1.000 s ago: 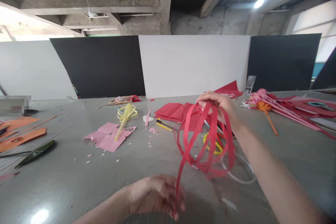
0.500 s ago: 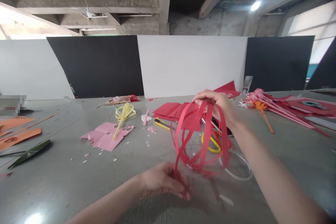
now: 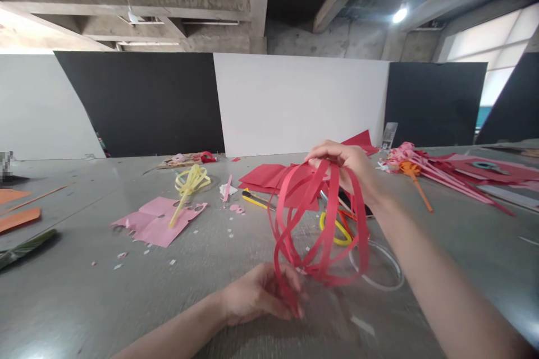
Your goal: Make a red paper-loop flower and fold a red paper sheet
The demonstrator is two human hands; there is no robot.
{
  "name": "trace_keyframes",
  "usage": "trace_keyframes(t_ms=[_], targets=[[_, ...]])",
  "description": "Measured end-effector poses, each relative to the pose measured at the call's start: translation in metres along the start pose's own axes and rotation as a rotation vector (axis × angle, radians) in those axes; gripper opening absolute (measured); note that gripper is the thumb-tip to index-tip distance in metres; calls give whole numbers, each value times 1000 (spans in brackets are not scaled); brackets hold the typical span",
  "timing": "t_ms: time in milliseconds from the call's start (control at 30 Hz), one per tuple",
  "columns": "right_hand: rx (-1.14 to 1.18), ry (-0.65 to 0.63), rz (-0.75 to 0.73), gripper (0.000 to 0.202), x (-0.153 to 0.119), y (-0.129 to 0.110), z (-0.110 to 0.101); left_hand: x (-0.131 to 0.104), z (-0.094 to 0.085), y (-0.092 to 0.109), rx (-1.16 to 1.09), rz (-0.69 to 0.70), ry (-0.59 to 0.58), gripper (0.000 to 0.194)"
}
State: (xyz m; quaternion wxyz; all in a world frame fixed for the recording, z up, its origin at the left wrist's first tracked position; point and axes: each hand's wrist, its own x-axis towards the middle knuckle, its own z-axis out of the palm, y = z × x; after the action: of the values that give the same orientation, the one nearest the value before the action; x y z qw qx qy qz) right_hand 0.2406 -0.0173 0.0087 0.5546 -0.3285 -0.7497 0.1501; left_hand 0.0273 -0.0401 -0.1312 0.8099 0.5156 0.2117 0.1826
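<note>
A ball-shaped cage of red paper strips (image 3: 331, 207) hangs from my right hand (image 3: 343, 164), whose fingers pinch the strips together at the top. My left hand (image 3: 265, 293) is lower and to the left, its fingers closed on a strip at the cage's lower left; the fingertips are somewhat blurred. Behind the cage lie scissors with yellow handles (image 3: 339, 237), partly covered by the strips. A white ring (image 3: 398, 269) lies on the table to the right of the cage, and folded red paper (image 3: 265, 176) lies behind it.
A yellow-handled cutter (image 3: 254, 198), pink cut paper (image 3: 155, 221) and a yellow strip flower (image 3: 189, 182) lie to the left. Pink strip bundles (image 3: 442, 168), an orange strip piece (image 3: 415, 174) and blue scissors (image 3: 490, 166) lie at right. Upright white and black panels stand behind.
The view has turned slightly to the right. Both hands keep their hold on the red strips, and the left-hand strip has shifted a little outward from the cage.
</note>
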Motion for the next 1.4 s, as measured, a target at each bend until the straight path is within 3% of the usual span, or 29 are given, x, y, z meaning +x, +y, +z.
trace_keyframes(t_ms=[200,767,1200,1400], targets=[[-25,-26,7,13,0,1,2,0,0,-2,51,54,-19,19],[-25,-61,-16,9,-1,2,5,-3,0,-2,-2,77,-5,13],[-30,-31,-60,9,0,-2,0,-1,4,1,50,-23,92,23],[-28,-18,-32,12,0,-4,-3,0,10,-3,153,36,92,29]])
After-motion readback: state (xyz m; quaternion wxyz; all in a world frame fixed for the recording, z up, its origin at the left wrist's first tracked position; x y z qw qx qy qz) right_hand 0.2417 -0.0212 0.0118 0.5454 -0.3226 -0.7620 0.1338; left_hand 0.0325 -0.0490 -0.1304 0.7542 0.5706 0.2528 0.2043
